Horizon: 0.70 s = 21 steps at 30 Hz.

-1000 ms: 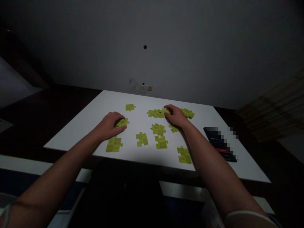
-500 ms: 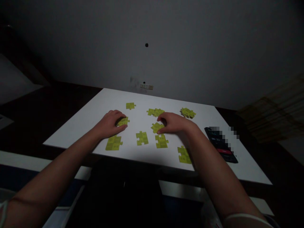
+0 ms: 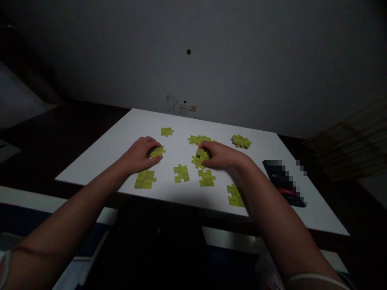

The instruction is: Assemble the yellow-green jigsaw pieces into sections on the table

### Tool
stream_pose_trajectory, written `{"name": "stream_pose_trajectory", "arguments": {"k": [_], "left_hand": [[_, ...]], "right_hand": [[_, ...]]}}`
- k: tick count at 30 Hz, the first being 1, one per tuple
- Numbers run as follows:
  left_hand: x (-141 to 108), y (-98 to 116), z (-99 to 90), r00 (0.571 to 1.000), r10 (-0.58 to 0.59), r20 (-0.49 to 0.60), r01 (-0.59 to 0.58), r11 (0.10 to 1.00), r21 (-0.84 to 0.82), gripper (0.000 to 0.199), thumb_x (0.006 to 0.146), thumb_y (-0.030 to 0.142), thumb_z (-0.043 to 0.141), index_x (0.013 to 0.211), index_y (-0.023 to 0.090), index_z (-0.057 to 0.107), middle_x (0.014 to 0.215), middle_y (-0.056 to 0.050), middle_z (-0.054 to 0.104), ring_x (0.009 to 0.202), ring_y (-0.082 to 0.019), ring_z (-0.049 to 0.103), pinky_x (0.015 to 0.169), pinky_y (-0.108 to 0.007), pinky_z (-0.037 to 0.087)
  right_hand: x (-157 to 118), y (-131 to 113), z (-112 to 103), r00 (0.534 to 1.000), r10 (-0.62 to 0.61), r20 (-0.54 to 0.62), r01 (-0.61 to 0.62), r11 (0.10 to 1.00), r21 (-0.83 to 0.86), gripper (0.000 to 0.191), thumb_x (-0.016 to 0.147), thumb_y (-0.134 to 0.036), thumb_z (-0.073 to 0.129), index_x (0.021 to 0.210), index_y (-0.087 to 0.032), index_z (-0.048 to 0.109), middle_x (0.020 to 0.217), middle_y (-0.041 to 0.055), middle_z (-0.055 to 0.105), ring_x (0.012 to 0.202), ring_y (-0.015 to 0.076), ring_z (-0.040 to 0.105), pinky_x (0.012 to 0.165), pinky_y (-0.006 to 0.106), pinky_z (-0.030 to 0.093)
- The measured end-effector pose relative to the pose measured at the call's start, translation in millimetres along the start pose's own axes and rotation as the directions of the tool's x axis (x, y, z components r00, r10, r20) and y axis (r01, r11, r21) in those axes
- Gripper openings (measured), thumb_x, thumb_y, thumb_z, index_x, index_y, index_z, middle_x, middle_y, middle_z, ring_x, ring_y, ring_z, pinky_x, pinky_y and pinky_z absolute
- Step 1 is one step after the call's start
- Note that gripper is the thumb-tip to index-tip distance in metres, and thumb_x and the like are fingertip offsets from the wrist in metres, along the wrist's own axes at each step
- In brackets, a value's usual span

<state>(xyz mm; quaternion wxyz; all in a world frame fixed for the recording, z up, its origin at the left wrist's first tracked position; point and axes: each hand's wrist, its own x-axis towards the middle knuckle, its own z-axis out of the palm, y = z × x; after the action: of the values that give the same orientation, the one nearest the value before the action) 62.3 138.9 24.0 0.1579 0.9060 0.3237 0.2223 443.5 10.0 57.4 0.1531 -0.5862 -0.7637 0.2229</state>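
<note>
My left hand rests on the white table with thumb and fingers curved round a small group of green puzzle pieces. My right hand has its thumb and fingers on a green puzzle piece, which lies tilted over others. Nearer the front edge lie a large piece, a single piece, another piece and one beside my right forearm. Beyond my hands are a lone piece and an overlapping cluster.
A pile of green pieces sits at the back right. A dark phone, partly blurred out, lies on the right of the table. Behind the table rises a grey wall with sockets.
The piece at my right fingertips has turned and tilted, and now shows more over the pieces under it. My left hand has stayed nearly still. The view has shifted slightly.
</note>
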Motion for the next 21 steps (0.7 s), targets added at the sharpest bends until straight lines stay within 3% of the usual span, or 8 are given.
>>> {"name": "stream_pose_trajectory", "arguments": {"k": [3,7,14,21], "left_hand": [[0,0,-0.1,1.0,-0.003,-0.005,0.003,1.0,-0.011,0.045,0.093,0.062,0.079,0.123,0.03,0.087,0.13,-0.016,0.082,0.123,-0.042,0.073,0.116,-0.068,0.058],[-1,1,0.1,1.0,-0.012,-0.023,0.01,0.999,-0.051,0.043,0.093,0.062,0.08,0.122,0.03,0.085,0.127,-0.015,0.082,0.122,-0.041,0.072,0.116,-0.068,0.058],[-2,-1,-1.9,0.998,-0.065,-0.013,0.063,0.993,-0.105,0.053,0.09,0.066,0.088,0.127,0.028,0.081,0.133,-0.015,0.081,0.127,-0.04,0.073,0.119,-0.065,0.061],[-7,-9,0.6,0.986,-0.166,-0.019,0.157,0.959,-0.237,0.072,0.084,0.057,0.099,0.146,0.029,0.076,0.144,-0.013,0.08,0.126,-0.037,0.077,0.119,-0.062,0.064]], "right_hand": [[1,6,0,0.999,-0.011,-0.044,0.013,1.0,0.028,0.047,0.092,-0.023,0.086,0.138,-0.029,0.082,0.13,0.0107,0.088,0.11,0.0329,0.08,0.104,0.047,0.063],[3,15,-1,0.992,0.058,-0.112,-0.048,0.995,0.093,0.048,0.097,-0.015,0.072,0.142,-0.03,0.082,0.127,0.0077,0.088,0.111,0.0316,0.08,0.107,0.047,0.064],[9,26,-1,0.941,0.085,-0.328,-0.027,0.984,0.177,0.046,0.099,-0.025,0.079,0.144,-0.027,0.084,0.121,0.01,0.087,0.095,0.0272,0.077,0.097,0.045,0.065],[8,22,-2,0.927,0.134,-0.35,-0.084,0.984,0.154,0.044,0.1,-0.038,0.081,0.141,-0.022,0.086,0.1,0.0083,0.085,0.087,0.0274,0.075,0.088,0.044,0.061]]}}
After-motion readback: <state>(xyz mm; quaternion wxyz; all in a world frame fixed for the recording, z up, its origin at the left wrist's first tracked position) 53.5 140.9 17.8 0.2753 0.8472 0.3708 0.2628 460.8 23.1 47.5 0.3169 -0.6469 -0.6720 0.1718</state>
